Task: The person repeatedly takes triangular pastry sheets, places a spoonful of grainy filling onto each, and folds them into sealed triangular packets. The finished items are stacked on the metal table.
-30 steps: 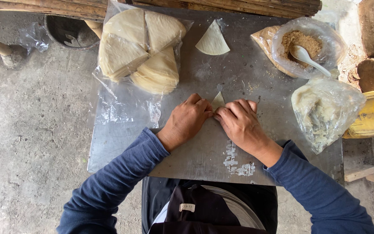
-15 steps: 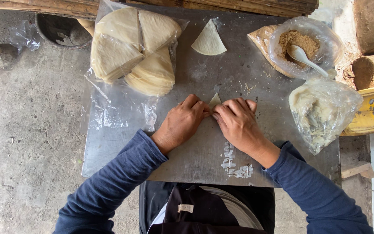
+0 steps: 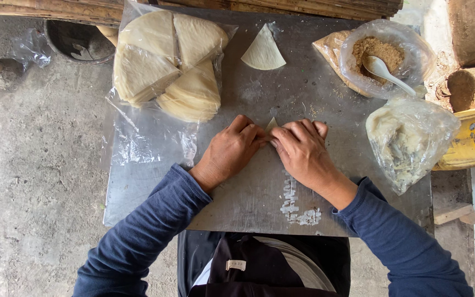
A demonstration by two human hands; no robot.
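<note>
Pressing dough wrapper (image 3: 271, 123) between left hand (image 3: 231, 148), right hand (image 3: 302, 149).

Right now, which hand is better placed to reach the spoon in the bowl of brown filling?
Probably the right hand: the spoon lies on its side, while the left hand would have to cross over.
</note>
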